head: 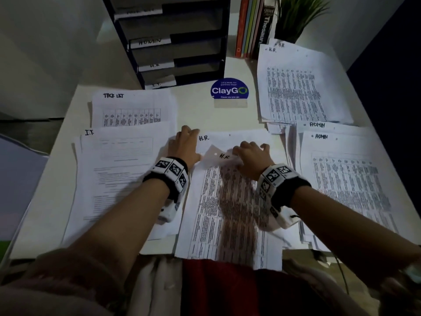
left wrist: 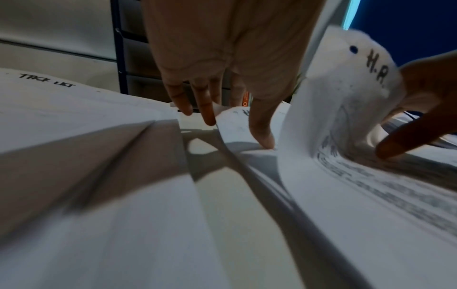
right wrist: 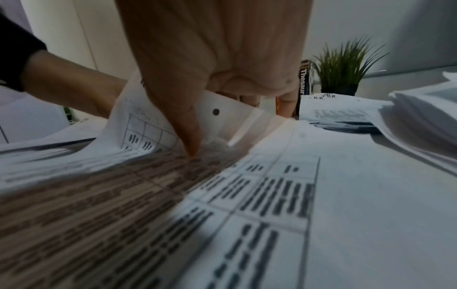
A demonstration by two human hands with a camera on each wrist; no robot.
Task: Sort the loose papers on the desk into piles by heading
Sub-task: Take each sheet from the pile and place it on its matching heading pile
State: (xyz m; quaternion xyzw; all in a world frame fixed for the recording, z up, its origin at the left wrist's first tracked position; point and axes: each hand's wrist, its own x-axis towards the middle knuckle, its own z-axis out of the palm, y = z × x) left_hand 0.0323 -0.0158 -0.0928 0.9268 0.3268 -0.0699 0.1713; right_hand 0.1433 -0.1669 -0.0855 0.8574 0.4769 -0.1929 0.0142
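A printed sheet headed H.R. (head: 227, 213) lies in front of me, over another H.R. sheet (head: 204, 138). My right hand (head: 248, 153) grips its top edge, which is curled back toward me. In the right wrist view the thumb (right wrist: 191, 148) presses on the print and the fingers are curled behind the lifted edge (right wrist: 148, 133). My left hand (head: 186, 136) lies flat with straight fingers (left wrist: 210, 117) on the papers just left of it; the curled H.R. heading (left wrist: 366, 64) stands beside it. Sorted piles surround them: TASK LIST (head: 134, 106), I.T. (head: 118, 174), H.R. (head: 300, 87), ADMIN (head: 341, 179).
A dark tray rack (head: 173, 42) with slots labelled ADMIN, H.R. and I.T. stands at the back of the white desk (head: 205, 115). A blue ClayGo sign (head: 229, 91), upright books (head: 250, 26) and a potted plant (head: 296, 17) stand behind the piles.
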